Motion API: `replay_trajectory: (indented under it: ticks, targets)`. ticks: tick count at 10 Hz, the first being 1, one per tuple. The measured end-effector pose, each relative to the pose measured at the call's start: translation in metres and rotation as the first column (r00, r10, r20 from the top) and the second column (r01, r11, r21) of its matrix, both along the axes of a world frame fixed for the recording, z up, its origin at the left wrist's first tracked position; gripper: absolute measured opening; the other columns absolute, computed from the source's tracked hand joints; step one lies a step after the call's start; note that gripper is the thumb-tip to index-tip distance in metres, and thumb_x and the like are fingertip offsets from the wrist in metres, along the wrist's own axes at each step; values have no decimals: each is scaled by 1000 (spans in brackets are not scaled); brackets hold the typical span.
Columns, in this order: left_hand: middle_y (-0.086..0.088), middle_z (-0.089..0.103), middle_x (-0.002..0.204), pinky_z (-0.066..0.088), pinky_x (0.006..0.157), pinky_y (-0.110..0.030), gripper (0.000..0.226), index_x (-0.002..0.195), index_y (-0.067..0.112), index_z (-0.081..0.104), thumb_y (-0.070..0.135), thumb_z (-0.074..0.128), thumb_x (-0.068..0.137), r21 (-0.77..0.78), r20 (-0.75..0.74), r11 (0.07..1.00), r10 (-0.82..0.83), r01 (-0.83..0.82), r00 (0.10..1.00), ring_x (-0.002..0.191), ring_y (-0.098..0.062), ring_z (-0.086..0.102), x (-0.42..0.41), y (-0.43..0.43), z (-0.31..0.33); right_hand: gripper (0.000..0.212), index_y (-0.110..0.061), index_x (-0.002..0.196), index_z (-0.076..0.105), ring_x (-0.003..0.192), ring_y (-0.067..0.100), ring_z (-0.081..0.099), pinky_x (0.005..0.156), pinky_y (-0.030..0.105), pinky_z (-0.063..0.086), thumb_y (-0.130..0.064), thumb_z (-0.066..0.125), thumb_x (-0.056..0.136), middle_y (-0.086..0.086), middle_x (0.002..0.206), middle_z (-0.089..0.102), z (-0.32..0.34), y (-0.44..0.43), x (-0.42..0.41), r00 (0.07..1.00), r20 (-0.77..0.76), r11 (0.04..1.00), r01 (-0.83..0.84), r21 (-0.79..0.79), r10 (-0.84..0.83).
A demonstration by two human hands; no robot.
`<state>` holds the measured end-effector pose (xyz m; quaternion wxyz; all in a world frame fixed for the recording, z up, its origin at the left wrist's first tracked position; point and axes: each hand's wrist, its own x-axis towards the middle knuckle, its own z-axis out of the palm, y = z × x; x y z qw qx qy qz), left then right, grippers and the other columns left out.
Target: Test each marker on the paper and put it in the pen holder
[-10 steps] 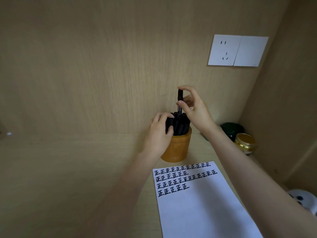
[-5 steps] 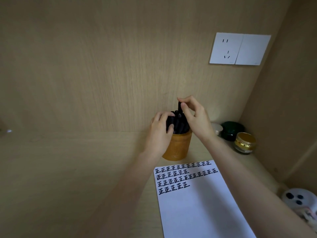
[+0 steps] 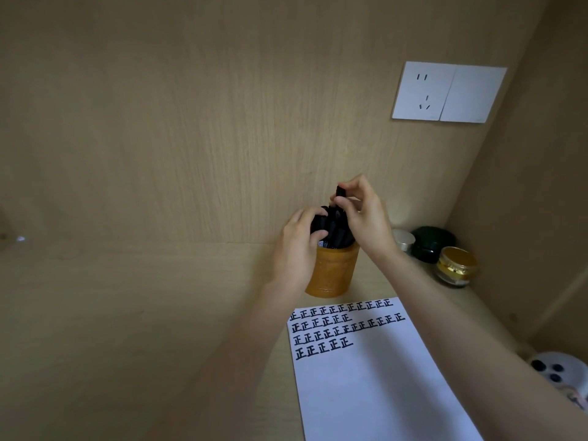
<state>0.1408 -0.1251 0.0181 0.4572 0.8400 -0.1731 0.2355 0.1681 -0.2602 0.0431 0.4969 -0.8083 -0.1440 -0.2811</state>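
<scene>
Head view. Noted one black marker (image 3: 340,193): capped, smooth plastic, slim cylinder, upright, its lower part down among the others in the pen holder (image 3: 332,272). Logged right hand (image 3: 366,218) pinching its top end between thumb and fingertips. Logged left hand (image 3: 299,246) wrapped round the bundle of black markers (image 3: 338,234) at the holder's mouth, fingers curled over the caps. Recorded holder as a round ochre cup, matt, with faint patterning near the base, standing on the pale wood-grain desk (image 3: 127,313) just behind the paper (image 3: 366,383). Recorded paper as a flat white sheet with four rows of bold black test characters (image 3: 343,326) at its top and blank below. Judged the step in hand as seating a tested marker in a crowded holder. Judged the next move as needing a straight downward push into a gap, then release by both hands. Found no loose markers on the desk in view. Catalogued at right, well apart: gold-lidded glass jar (image 3: 456,265), glossy dark green container (image 3: 431,243), white wall socket (image 3: 421,90).
</scene>
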Motion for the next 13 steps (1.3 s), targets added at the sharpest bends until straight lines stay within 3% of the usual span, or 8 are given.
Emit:
replay_trajectory:
  ticks: [2, 3, 4, 6, 7, 8, 11, 13]
  targets:
    - [-2, 55, 120, 47, 77, -28, 29, 120, 16, 53, 9, 54, 92, 64, 60, 997, 44, -48, 997, 102, -19, 56, -4, -4, -2, 18, -24, 93, 48, 98, 8, 67, 88, 28, 55, -7, 54, 96, 4, 108, 67, 5, -3, 0, 998, -22, 998, -57, 34, 58]
    - [-1, 54, 121, 44, 79, -23, 29, 120, 16, 53, 8, 54, 92, 46, 54, 999, 24, -26, 998, 105, -17, 55, -3, -4, -3, 7, -20, 94, 52, 105, 6, 65, 91, 28, 53, -14, 53, 97, -2, 111, 68, -1, -9, -2, 997, -19, 997, -80, -9, 80]
    - [0, 54, 123, 42, 81, -20, 30, 121, 17, 53, 10, 54, 92, 33, 45, 999, 11, -13, 999, 108, -15, 55, -2, -2, -5, 8, -7, 100, 54, 109, 4, 63, 92, 21, 50, -14, 50, 99, -1, 116, 67, -3, -11, -5, 995, -13, 994, -98, -40, 98]
    - [-1, 55, 124, 44, 86, -24, 33, 123, 17, 53, 10, 56, 91, 30, 44, 1000, 3, -5, 999, 110, -16, 55, -2, -2, -5, 10, -10, 92, 53, 103, -7, 59, 81, 5, 45, -15, 48, 100, -10, 109, 66, -12, -14, -9, 994, -85, 991, -76, -106, 67]
    - [-1, 54, 125, 47, 85, -28, 33, 124, 16, 53, 11, 55, 92, 50, 50, 998, 19, -22, 999, 109, -19, 55, -3, -5, -4, 11, -10, 92, 52, 113, -3, 56, 91, 9, 44, -15, 46, 100, -8, 117, 64, -11, -18, -5, 986, -125, 989, -119, -91, 107]
    - [-1, 52, 125, 49, 85, -32, 32, 125, 17, 52, 12, 53, 93, 52, 42, 998, 25, -28, 999, 108, -20, 56, -2, -6, -5, 12, -13, 95, 55, 124, 1, 50, 105, 21, 40, -18, 45, 101, -1, 128, 61, -16, -18, -4, 985, -128, 990, -124, -61, 116]
    - [0, 48, 135, 44, 99, -29, 43, 134, 21, 46, 13, 55, 92, -22, 8, 1000, -17, 17, 1000, 119, -15, 50, 0, -3, -8, 19, -14, 112, 59, 124, 1, 50, 98, 12, 42, -18, 45, 101, -4, 131, 57, -22, -25, -15, 993, -86, 991, -69, 113, 79]
    - [1, 47, 133, 34, 93, -13, 33, 127, 17, 53, 18, 53, 94, -131, -66, 991, -14, 6, 998, 119, -9, 49, -13, 9, -4, 20, -8, 109, 64, 117, 0, 55, 96, 9, 41, -17, 47, 100, -4, 123, 64, -11, -31, -43, 999, -50, 984, -1, 180, 10]
